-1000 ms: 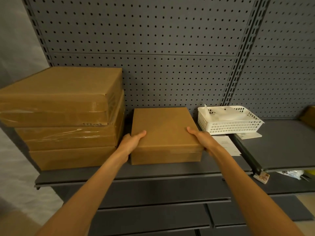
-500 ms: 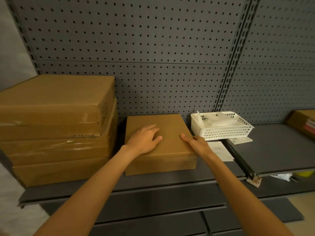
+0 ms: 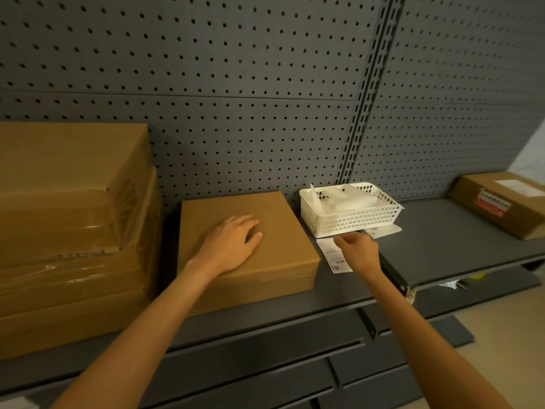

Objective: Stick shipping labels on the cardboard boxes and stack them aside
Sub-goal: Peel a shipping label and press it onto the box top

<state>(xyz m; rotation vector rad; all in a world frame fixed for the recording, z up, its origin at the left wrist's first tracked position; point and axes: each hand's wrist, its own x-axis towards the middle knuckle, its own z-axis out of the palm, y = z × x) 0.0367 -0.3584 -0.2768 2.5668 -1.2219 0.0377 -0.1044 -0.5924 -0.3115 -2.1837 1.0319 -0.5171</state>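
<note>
Cardboard box point(image 3: 274, 231), plain and unlabelled on top, sits at the centre of the frame on the dark shelf point(image 3: 442, 249), just right of a stack of larger boxes point(image 3: 73, 225) wrapped in clear tape. The left hand point(image 3: 233, 243) lies flat on its lid, fingers relaxed and spread, gripping nothing. A shipping label point(image 3: 331, 255) lies on the shelf just right of the box, below a white basket point(image 3: 351, 216) holding white sheets. The right hand point(image 3: 361, 252) rests over this label, fingers curled and pointing at its upper edge; whether they pinch it I cannot tell. Another box point(image 3: 501, 205) carrying labels sits at the right edge.
</note>
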